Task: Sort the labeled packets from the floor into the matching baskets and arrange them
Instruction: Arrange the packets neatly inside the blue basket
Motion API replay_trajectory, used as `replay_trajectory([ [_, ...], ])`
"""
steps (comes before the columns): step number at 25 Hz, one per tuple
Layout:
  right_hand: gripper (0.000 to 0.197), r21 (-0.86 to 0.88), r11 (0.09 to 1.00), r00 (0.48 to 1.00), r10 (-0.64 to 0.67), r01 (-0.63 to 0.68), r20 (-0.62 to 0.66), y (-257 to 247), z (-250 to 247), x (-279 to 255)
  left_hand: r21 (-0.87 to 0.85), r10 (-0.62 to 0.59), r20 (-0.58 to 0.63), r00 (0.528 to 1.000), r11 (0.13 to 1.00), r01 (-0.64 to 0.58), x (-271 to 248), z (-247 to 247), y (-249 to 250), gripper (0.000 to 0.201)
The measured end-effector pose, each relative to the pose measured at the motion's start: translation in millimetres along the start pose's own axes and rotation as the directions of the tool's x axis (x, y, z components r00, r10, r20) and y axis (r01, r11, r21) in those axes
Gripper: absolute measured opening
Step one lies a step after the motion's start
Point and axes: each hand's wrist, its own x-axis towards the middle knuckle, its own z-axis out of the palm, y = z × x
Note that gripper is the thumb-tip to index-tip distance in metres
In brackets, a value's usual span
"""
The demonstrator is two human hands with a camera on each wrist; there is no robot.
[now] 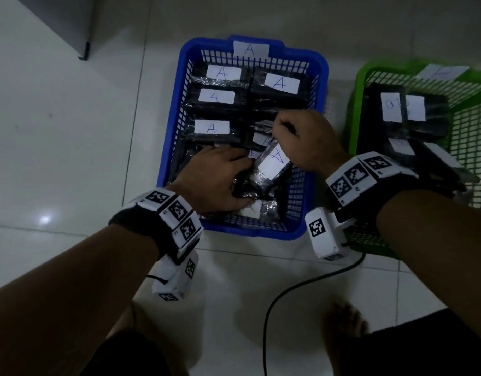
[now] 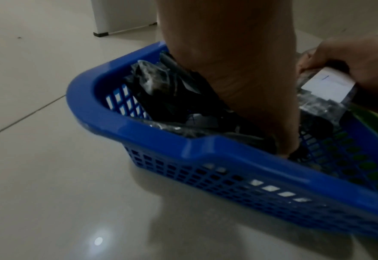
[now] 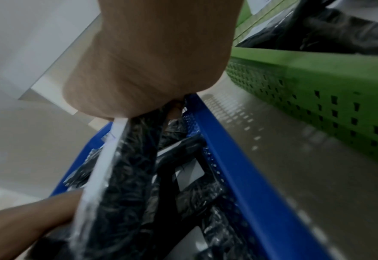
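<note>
The blue basket (image 1: 167, 147) carries an "A" tag and holds several black packets with white "A" labels, laid flat in rows at its far end. My right hand (image 1: 282, 128) grips the upper end of one "A" packet (image 1: 272, 164) and holds it tilted over the near half of the basket. My left hand (image 1: 217, 175) is down among the loose packets at the near end, its fingers stretched out against the tilted packet and its thumb near the basket floor. The right wrist view shows that packet (image 3: 125, 176) edge-on under my fist (image 3: 152, 61).
A green basket (image 1: 354, 112) stands close on the right with more labelled black packets, some leaning over its near side. A black cable (image 1: 288, 289) runs across the tiled floor by my bare foot (image 1: 345, 321). A furniture leg (image 1: 84, 50) stands far left.
</note>
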Motion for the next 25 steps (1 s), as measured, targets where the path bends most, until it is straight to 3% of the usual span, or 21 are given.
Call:
replay_trajectory([
  [5,0.032,0.057,0.997,0.985,0.060,-0.052,-0.162,-7,3,-1,-0.117,0.126,-0.059,0.990,0.984,-0.132,-1,-8,-25,0.075],
  [10,0.028,0.041,0.994,0.979,0.104,-0.098,-0.175,-11,8,-15,-0.108,0.245,0.090,0.965,0.966,-0.235,1,-30,-53,0.082],
  [16,0.031,-0.123,0.968,0.960,0.189,-0.217,-0.205,-19,11,-56,-0.031,0.369,0.149,0.917,0.929,-0.369,8,-26,-58,0.063],
  [22,0.024,-0.270,0.909,0.937,0.257,-0.318,-0.237,-45,38,-87,-0.117,0.283,0.084,0.955,0.955,-0.273,15,-33,-62,0.064],
  [25,0.024,-0.227,0.911,0.938,0.338,-0.345,-0.073,-53,50,-86,-0.184,0.224,0.069,0.972,0.961,-0.208,9,-31,-57,0.068],
])
